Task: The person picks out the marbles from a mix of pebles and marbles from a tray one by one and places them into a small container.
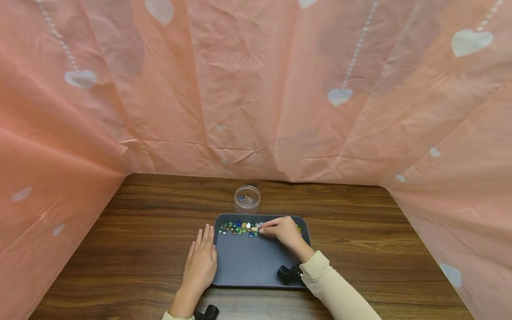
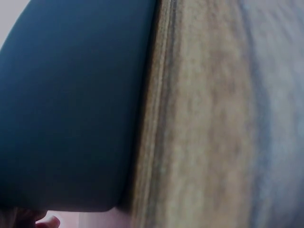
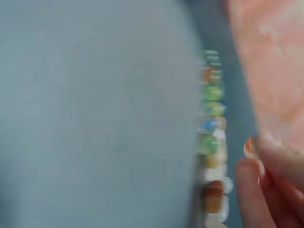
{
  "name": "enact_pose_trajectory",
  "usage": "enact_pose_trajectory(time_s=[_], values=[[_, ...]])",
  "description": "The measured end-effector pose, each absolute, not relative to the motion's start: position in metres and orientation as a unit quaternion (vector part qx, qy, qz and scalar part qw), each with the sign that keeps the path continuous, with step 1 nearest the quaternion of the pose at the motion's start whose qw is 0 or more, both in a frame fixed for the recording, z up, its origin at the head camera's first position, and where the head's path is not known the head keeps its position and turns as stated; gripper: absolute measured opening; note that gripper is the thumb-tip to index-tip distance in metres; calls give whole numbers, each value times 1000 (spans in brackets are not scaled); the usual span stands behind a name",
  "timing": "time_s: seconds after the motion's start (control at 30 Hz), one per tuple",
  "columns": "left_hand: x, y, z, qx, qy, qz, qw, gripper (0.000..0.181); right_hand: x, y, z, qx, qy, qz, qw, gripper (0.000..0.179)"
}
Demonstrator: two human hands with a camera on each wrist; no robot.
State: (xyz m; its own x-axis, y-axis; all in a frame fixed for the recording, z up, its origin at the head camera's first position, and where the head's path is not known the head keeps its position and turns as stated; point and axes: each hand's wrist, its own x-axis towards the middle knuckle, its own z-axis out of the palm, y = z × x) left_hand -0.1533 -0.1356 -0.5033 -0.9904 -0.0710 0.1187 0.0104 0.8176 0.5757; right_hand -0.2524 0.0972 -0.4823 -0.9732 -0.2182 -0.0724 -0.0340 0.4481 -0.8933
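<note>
A dark grey tray [image 1: 252, 262] holds a band of coloured glass pebbles [image 1: 234, 228] along its far side. My right hand [image 1: 286, 231] reaches over the tray, thumb and forefinger brought close together at the pebbles. In the right wrist view the fingertips [image 3: 249, 166] appear beside the blurred row of pebbles [image 3: 211, 128]; I cannot tell whether a pebble is between them. My left hand [image 1: 202, 262] lies with fingers straight along the tray's left edge, touching its rim. The left wrist view shows mostly the tray's dark side [image 2: 71, 104].
Just behind the tray stands a clear round container [image 1: 247, 202] with a few pebbles inside. The tray sits on a brown wooden table [image 1: 160, 222]. A pink curtain with hearts [image 1: 256, 89] encloses the table at the back and both sides.
</note>
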Motion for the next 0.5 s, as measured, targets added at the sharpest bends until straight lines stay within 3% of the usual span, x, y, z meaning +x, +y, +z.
enact_pose_trajectory(time_s=[0.13,0.27,0.5], values=[[-153,-136,-503,17,-950,-304,66,53,-262,105,-474,-17,717,-676,166,30],[-153,-136,-503,18,-950,-305,65,53,-271,113,-465,13,624,-758,192,39],[-154,-136,-504,19,-950,-305,66,53,-282,120,-454,52,503,-836,216,22]])
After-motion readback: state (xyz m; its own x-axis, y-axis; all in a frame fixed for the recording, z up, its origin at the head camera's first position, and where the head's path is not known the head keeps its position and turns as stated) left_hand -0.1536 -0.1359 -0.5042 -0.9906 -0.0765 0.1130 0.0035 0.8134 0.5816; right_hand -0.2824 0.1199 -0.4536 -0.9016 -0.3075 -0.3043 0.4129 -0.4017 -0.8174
